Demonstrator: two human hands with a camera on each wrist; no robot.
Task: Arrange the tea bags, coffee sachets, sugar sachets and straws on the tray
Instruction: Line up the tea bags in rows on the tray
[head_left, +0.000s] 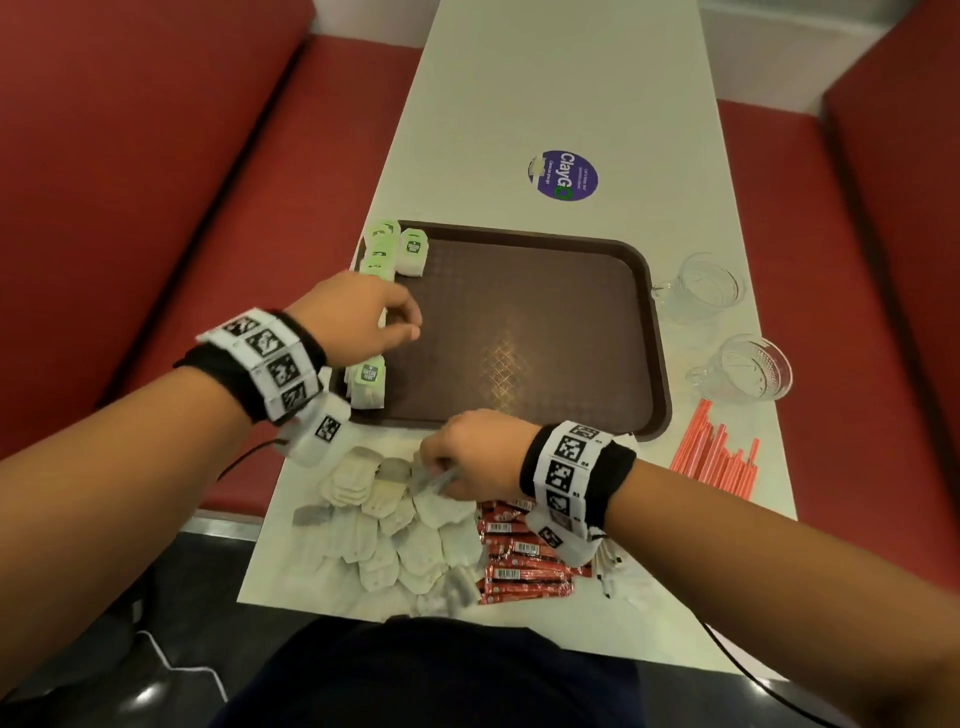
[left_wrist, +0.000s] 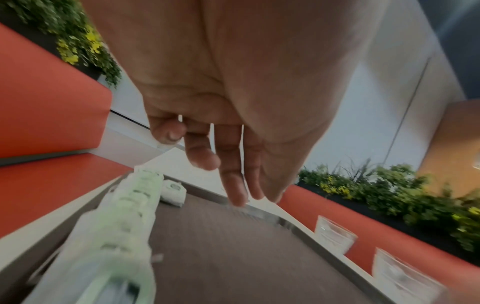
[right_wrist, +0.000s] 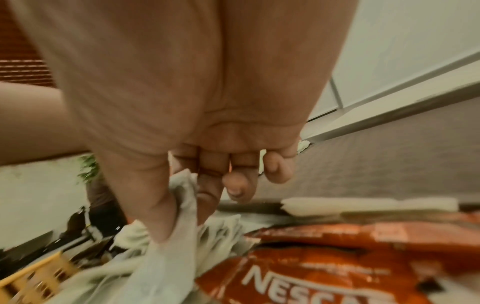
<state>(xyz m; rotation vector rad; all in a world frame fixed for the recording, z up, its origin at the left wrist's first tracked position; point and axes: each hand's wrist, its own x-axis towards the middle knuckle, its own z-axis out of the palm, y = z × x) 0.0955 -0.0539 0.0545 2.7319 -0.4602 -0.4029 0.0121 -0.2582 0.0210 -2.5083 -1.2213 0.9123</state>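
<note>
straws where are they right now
In the head view, the red straws lie in a loose bundle on the white table, off the brown tray's near right corner, just nearer than the two glass cups.

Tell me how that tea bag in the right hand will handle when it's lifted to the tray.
Probably floppy: the tea bag crumples between the right hand's thumb and fingers. Likely very light, being thin paper. It may snag neighbours, since the loose tea bags overlap.
</note>
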